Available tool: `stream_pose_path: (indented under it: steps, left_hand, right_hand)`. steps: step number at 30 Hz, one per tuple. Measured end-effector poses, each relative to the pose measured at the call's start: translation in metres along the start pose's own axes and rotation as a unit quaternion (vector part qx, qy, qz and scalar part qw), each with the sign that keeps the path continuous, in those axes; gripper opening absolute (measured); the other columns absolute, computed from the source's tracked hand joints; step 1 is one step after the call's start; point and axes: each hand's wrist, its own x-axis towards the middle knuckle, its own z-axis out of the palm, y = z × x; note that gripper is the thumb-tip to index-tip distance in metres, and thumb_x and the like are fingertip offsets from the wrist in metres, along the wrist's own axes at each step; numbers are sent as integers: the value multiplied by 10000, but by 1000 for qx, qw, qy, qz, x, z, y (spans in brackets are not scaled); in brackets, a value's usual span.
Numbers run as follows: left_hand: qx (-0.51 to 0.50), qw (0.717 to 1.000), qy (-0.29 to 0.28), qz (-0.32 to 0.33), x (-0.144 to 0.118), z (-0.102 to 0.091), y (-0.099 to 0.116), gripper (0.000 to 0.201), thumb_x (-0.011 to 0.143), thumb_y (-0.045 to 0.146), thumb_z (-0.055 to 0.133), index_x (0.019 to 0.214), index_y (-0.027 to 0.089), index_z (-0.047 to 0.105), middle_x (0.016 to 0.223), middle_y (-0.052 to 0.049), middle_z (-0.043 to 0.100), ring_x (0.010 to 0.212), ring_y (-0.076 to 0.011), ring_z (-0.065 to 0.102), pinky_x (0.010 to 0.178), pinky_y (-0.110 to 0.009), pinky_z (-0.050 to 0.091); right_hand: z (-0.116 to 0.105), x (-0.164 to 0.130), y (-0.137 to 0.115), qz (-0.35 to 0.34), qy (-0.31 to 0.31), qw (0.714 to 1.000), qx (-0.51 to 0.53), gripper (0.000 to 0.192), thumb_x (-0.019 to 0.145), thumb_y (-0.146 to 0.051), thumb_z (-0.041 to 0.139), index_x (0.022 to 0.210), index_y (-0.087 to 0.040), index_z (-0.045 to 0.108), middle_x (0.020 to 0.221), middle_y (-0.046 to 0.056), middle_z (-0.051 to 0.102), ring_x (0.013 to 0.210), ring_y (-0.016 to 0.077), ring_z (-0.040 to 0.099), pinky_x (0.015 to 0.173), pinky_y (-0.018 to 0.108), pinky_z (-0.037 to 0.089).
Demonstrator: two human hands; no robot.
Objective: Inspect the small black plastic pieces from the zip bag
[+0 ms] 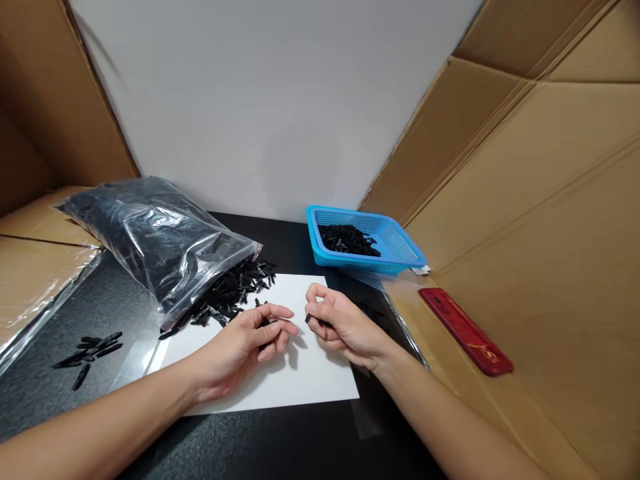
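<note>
Both hands are over a sheet of white paper (310, 383). My left hand (253, 343) is loosely curled, with dark slivers (265, 323) partly showing between its thumb and fingers. Just to its right, my right hand (345, 327) pinches a small black sliver (307, 319) between thumb and fingers; its curled fingers hide part of what it holds. The two hands are close together but apart. Behind my left hand, a heap of black slivers (233, 290) spills from the mouth of a clear plastic bag (165, 233) full of the same dark pieces.
A blue basket (400, 247) at the back right holds a pile of black slivers (347, 240). Several more slivers (93, 350) lie on the dark tabletop (280, 447) at left. A red case (465, 331) rests at right, beside the cardboard wall (545, 220).
</note>
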Motion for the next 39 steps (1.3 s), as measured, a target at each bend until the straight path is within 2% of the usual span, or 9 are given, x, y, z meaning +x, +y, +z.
stream_pose_path:
  steps: [6,14,17,22,26,29,32,36,39]
  left_hand:
    - [34,998,-57,10,1,0,-7,177,858,310,676,874,142,623,567,27,559,437,-53,341,462,-209,188]
    - [84,994,-76,13,3,-3,-10,272,923,435,544,841,176,559,482,53,476,451,-79,328,479,-227,180]
    - [85,994,-70,-10,1,0,-8,282,913,448,544,830,179,558,527,36,509,472,-88,347,478,-228,160]
    - [39,998,-53,-24,1,3,-6,281,935,359,444,875,160,632,689,-15,609,488,-89,348,552,-253,275]
    - [6,999,-36,-12,2,1,-9,237,894,261,531,1068,145,643,845,-64,681,502,-79,383,607,-274,301]
    - [-7,999,-46,0,3,-1,-11,292,869,286,639,1131,162,610,914,-78,706,510,-66,397,624,-270,305]
    - [-10,999,-34,35,3,-2,-12,235,847,338,690,983,173,592,921,-89,732,526,-67,410,595,-247,285]
    - [11,998,-15,55,5,-3,-13,273,845,393,689,795,166,545,838,-69,726,529,-66,403,538,-216,241]
    - [29,998,2,58,6,-4,-14,292,805,387,733,759,157,560,750,-29,687,508,-53,379,517,-201,227]
  right_hand:
    - [4,-2,3,-4,13,999,-28,353,711,-413,745,880,-197,523,472,-107,501,340,6,186,344,115,98]
    - [8,-2,10,-43,65,992,-97,367,724,-473,748,710,-185,521,463,-94,503,331,19,289,335,139,171]
    - [8,-1,11,-47,78,991,-101,376,719,-485,749,705,-189,517,449,-98,497,326,23,284,335,145,172]
    - [9,-2,11,-45,84,991,-90,421,708,-530,755,699,-187,511,437,-96,491,320,19,268,328,139,151]
    - [8,-2,9,1,39,999,24,484,721,-577,732,641,-193,449,388,-113,410,318,3,146,312,136,69]
    - [4,0,7,14,12,991,130,474,681,-415,814,609,-202,397,369,-135,352,329,4,98,296,131,75]
    - [-1,1,7,18,15,987,160,375,643,-255,824,680,-200,455,401,-134,399,338,11,106,295,127,78]
    - [2,1,12,15,31,995,91,339,692,-302,792,913,-199,557,586,-76,551,375,16,181,322,132,66]
    - [10,-1,18,-39,38,998,-32,307,787,-439,708,946,-206,586,544,-96,466,381,37,172,347,170,96]
